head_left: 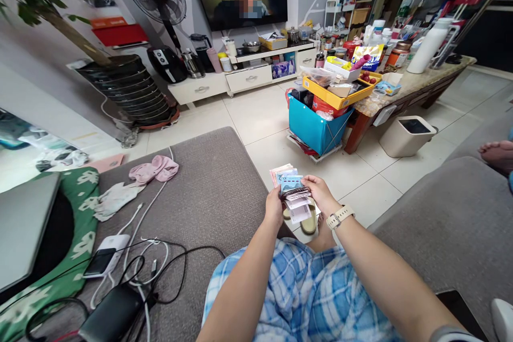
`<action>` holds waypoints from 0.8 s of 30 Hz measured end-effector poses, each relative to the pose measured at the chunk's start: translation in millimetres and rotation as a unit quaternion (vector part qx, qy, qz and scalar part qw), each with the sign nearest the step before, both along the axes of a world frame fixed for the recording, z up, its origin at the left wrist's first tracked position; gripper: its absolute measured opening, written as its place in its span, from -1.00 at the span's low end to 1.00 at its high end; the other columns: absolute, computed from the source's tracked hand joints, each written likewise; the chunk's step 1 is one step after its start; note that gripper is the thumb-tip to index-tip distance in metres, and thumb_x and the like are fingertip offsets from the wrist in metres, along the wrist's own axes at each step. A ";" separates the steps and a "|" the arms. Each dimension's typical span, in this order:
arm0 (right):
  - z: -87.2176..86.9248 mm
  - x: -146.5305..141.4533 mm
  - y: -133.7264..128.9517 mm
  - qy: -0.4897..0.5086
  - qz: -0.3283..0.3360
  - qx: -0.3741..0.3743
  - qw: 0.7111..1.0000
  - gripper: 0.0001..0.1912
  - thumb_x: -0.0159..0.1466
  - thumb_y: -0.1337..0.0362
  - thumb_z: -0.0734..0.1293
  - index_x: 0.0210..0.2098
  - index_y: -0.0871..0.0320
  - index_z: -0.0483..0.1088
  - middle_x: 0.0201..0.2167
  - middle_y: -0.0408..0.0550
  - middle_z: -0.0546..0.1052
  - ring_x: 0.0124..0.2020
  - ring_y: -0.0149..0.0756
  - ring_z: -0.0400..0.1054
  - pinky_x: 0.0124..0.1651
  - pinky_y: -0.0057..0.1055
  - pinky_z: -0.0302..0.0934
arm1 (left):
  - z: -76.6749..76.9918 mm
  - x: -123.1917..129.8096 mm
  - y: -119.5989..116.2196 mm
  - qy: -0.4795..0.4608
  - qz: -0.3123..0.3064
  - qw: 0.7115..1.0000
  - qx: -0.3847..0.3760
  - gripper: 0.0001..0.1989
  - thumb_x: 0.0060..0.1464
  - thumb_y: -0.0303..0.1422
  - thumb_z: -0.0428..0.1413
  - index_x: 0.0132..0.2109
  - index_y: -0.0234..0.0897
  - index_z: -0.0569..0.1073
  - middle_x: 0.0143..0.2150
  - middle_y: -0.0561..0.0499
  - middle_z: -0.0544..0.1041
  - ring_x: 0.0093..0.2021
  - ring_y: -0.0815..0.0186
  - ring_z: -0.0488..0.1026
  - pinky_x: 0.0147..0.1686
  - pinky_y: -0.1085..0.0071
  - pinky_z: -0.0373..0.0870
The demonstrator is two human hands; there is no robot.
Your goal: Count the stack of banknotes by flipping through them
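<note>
A fanned stack of banknotes (pixel 292 184), blue, pinkish and pale, is held in front of my knees. My left hand (pixel 274 207) is closed on its left edge. On the other side, my right hand (pixel 319 192) pinches the upper right edge, a beige watch (pixel 340 216) around that wrist. Several pale notes or slips (pixel 300 212) hang below the stack. How many there are cannot be made out. Below them an olive slipper (pixel 309 219) shows on the floor, next to my bare foot (pixel 324 232).
The grey sofa (pixel 208 181) carries cables, a white power bank (pixel 108 254), a black case (pixel 114 312) and a laptop (pixel 26 224). Ahead stand a blue bin (pixel 312 123) topped by a yellow tray, a cluttered table (pixel 436 75) and a beige trash can (pixel 406 139). Another person's foot (pixel 497 157) rests at right.
</note>
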State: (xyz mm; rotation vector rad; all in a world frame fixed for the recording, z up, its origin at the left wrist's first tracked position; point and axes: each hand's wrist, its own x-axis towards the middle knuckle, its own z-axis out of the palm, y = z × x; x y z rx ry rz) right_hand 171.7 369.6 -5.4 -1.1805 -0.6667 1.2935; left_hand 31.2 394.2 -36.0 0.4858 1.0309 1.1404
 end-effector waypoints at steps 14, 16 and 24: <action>-0.1 0.4 0.8 0.000 0.012 -0.013 1.000 -0.57 -0.12 -0.05 0.55 -0.58 0.09 0.34 -0.65 -0.25 0.30 -0.58 -0.39 0.14 -0.47 -0.38 -0.01 | -5.3 -0.1 2.5 -0.006 -0.001 1.000 -0.005 -0.70 -0.10 -0.22 0.27 -0.25 -0.35 0.56 -0.34 -0.05 0.63 -0.32 0.24 0.57 -0.24 0.35 0.47; 2.1 0.2 0.2 0.002 0.010 -0.011 1.000 -0.57 -0.13 -0.05 0.55 -0.59 0.09 0.35 -0.65 -0.23 0.33 -0.57 -0.37 0.18 -0.45 -0.38 0.03 | -5.8 -0.1 2.9 -0.008 -0.005 1.000 -0.006 -0.70 -0.11 -0.22 0.27 -0.24 -0.35 0.57 -0.34 -0.05 0.63 -0.31 0.23 0.57 -0.24 0.35 0.47; 2.8 1.9 -1.0 -0.030 0.021 -0.002 0.999 -0.60 -0.07 -0.06 0.54 -0.57 0.11 0.41 -0.64 -0.17 0.40 -0.54 -0.34 0.22 -0.38 -0.35 0.09 | -1.7 -0.2 1.3 0.000 0.000 1.000 0.000 -0.72 -0.16 -0.23 0.30 -0.31 -0.34 0.55 -0.42 0.01 0.58 -0.43 0.30 0.50 -0.34 0.38 0.41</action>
